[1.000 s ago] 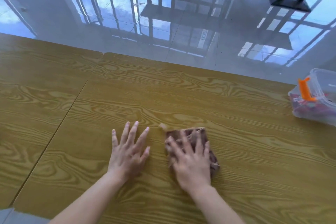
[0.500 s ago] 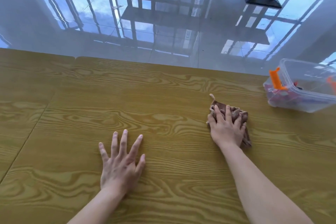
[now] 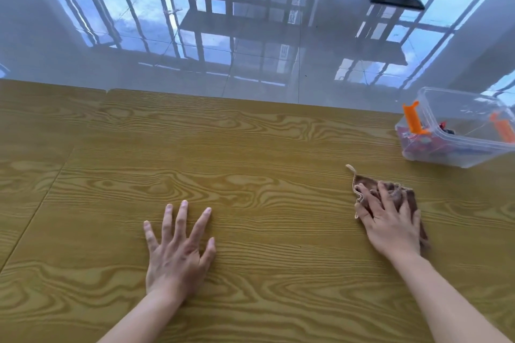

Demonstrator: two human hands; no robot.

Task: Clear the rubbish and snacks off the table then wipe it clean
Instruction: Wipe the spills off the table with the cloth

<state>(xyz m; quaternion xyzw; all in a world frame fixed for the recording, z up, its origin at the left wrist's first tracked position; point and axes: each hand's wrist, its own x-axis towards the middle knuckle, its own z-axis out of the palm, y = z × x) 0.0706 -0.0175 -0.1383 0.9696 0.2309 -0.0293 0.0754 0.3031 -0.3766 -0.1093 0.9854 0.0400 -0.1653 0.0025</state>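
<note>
Wiping the table with a soft brown cloth

The right hand (image 3: 391, 220) presses flat, fingers a little spread, on the cloth (image 3: 407, 198), near the clear box (image 3: 457, 131). The cloth looks light and floppy, so a flat palm on top holds it best. The left hand (image 3: 178, 250) rests spread on the table (image 3: 278, 153).

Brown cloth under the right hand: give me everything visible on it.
The cloth is brown, soft and fuzzy-looking, with a pale stitched edge and a small loop at its far-left corner. It lies crumpled flat on the wood-grain table, pressed down by the right hand, which covers most of it. It sits clear of the plastic box.
</note>
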